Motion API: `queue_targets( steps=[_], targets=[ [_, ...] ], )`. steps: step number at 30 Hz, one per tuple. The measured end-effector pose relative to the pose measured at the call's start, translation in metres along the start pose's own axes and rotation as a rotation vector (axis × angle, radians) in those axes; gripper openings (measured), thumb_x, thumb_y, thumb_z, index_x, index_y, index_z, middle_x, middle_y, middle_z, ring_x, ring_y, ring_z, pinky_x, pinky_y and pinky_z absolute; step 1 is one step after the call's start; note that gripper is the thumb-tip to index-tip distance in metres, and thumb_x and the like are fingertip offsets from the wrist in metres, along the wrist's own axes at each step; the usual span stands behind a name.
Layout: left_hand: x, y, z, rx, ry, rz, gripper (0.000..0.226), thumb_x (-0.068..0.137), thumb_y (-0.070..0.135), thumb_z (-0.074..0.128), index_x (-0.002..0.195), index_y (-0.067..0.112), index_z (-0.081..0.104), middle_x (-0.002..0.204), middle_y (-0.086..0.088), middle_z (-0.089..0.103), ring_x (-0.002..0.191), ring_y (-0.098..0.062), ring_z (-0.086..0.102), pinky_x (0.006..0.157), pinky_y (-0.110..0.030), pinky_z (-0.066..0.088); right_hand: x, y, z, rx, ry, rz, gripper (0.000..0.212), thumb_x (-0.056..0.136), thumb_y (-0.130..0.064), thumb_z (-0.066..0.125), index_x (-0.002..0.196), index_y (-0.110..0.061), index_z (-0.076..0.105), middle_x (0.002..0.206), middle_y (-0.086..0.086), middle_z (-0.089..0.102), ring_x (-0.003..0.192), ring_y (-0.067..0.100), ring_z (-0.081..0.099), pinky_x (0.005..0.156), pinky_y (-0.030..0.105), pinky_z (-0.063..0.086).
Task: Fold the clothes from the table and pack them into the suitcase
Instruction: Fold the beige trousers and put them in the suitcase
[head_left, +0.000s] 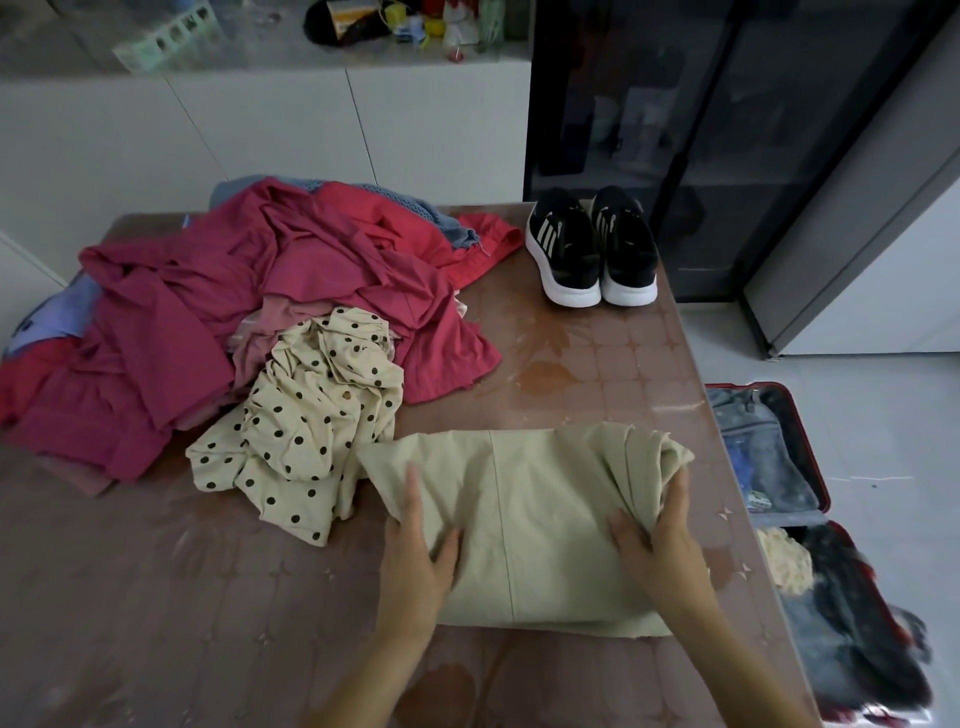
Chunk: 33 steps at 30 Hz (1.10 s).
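No text, brand or number can be read anywhere. The packets (358, 21) on the counter (270, 60) at twelve o'clock carry coloured labels, but they are too blurred to make out. The shoes (592, 244) at one o'clock show only pale stripes on their sides, with no legible mark.

We log: left grip (415, 558) and right grip (660, 543) bare, forearms bare to the frame's lower edge.
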<state>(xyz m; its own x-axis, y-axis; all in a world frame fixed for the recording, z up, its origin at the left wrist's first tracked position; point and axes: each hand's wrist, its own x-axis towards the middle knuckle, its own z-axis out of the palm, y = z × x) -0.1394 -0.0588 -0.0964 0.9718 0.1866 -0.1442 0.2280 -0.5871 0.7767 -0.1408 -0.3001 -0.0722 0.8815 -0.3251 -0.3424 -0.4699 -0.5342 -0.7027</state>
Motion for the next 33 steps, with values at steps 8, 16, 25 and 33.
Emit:
queue_targets(
  steps=[8,16,25,33],
  targets=[
    [-0.002,-0.005,-0.002,0.017,-0.157,0.086,0.062,0.088,0.017,0.059,0.141,0.037,0.035,0.139,0.02,0.042,0.122,0.015,0.032,0.092,0.004,0.022,-0.013,0.012,-0.003,0.081,0.005,-0.2,0.115,0.079,-0.031,0.073,0.126,-0.07,-0.024,0.148,-0.031,0.01,0.131,0.018,0.041,0.096,0.034,0.04],
    [0.0,-0.001,-0.003,-0.119,-0.185,0.048,0.084,0.081,0.038,0.069,0.149,0.02,0.022,0.145,0.02,0.022,0.128,0.024,0.014,0.097,0.007,0.011,0.004,0.019,0.01,-0.22,-0.09,-0.285,0.048,0.074,-0.084,0.029,0.121,-0.076,0.027,0.113,0.004,0.063,0.111,0.027,0.057,0.093,0.044,0.044],
    [-0.01,0.019,0.024,-0.083,-0.187,0.032,0.085,0.084,0.018,0.069,0.15,0.016,0.016,0.147,0.017,0.018,0.135,0.008,0.014,0.099,0.005,0.008,0.017,0.018,-0.021,0.205,-0.189,-0.112,0.045,0.082,-0.016,0.072,0.123,-0.027,0.06,0.123,-0.015,0.053,0.117,-0.003,0.046,0.09,0.0,0.031],
    [-0.064,0.091,0.127,-0.114,-0.155,0.032,0.086,0.079,0.035,0.064,0.149,0.021,0.015,0.148,0.018,0.019,0.128,0.024,0.01,0.101,0.004,0.01,0.037,0.099,-0.124,0.265,-0.137,-0.174,0.042,0.08,-0.011,0.072,0.114,-0.033,0.061,0.11,-0.026,0.051,0.097,-0.017,0.048,0.075,-0.009,0.032]
  ],
)
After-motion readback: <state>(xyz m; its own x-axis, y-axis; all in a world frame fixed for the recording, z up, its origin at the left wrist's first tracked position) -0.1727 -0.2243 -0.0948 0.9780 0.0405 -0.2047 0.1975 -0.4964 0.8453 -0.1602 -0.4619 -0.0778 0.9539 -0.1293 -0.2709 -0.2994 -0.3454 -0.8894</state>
